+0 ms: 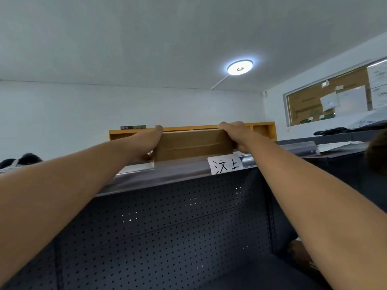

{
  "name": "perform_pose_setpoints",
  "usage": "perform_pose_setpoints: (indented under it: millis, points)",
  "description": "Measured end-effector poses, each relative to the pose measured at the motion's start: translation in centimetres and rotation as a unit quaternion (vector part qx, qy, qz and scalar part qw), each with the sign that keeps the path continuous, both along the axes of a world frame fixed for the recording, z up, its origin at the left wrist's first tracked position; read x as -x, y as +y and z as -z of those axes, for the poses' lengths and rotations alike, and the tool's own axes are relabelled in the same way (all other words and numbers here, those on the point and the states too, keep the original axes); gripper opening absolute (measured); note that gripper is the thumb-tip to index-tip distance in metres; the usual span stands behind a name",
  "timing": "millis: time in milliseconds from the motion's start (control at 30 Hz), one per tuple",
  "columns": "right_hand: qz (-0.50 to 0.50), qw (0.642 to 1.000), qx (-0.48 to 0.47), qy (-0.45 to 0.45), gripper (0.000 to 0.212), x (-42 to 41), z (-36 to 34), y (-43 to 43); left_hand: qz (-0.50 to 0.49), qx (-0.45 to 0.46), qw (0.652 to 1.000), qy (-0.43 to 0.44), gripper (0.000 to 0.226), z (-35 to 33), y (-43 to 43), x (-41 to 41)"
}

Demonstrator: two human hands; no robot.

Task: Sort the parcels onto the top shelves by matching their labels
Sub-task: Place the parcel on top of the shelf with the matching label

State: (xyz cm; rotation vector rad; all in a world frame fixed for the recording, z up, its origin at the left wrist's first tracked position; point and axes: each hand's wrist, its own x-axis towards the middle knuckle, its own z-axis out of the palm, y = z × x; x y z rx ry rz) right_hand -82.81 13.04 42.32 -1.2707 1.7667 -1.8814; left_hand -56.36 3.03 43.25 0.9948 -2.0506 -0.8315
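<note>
Head view, looking steeply upward: nearest are two bare forearms, reaching up and forward from the lower corners. Between them hangs the dark perforated back panel of the rack, so the person stands close against the unit and has to stretch overhead, which is likely why both arms are used.

Above the panel runs the front lip of the top shelf, with a clear price-strip rail. A handwritten paper label is stuck on that lip, just right of centre. It seems to mark the bay, and the box sits right above and slightly left of it, presumably because its own label matched.

On the shelf rests the cardboard parcel, its taped long face toward the camera and its lower edge at the shelf front. The left hand clasps its left end and the right hand its right end, fingers curled over the top corners and closed on the box. Holding both ends would keep it level and square while it is pushed back.

Farther off stand a wooden cubby unit, a ceiling lamp, and a cork noticeboard on the right wall.
</note>
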Motion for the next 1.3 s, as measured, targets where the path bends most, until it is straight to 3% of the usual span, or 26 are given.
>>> perform_pose_setpoints:
  millis: [200,367,600,767,833,967,1133,1300]
  points:
    - [0.052,0.997,-0.036,0.044,0.051,-0.3,-0.1,-0.5,-0.042,0.042,0.998,-0.011,0.067,0.7,0.0,0.4]
    - [0.095,0.993,-0.028,0.070,0.041,-0.7,-0.1,-0.7,-0.067,0.086,0.994,-0.024,0.066,0.4,0.2,0.2]
    - [0.207,0.958,0.015,0.196,0.055,-2.9,-0.3,0.6,-0.060,0.135,0.989,-0.025,0.084,0.0,-0.1,0.1]
    - [0.217,0.933,0.074,0.279,0.035,-5.7,1.3,2.4,-0.051,0.201,0.978,0.004,0.063,1.7,1.5,-1.1]
    - [0.216,0.919,0.102,0.315,0.032,-7.1,2.4,3.5,-0.062,0.267,0.962,0.016,0.058,3.0,3.1,-2.2]
    - [0.181,0.897,0.135,0.380,0.023,-10.1,4.7,6.0,-0.051,0.440,0.896,0.026,0.046,6.2,5.8,-5.0]
    - [0.144,0.904,0.138,0.379,0.023,-13.0,7.7,7.6,0.003,0.483,0.876,0.012,0.041,9.4,8.1,-8.7]
    - [0.125,0.913,0.124,0.368,0.032,-16.0,11.7,8.7,-0.014,0.514,0.857,-0.025,0.043,12.1,8.9,-13.1]
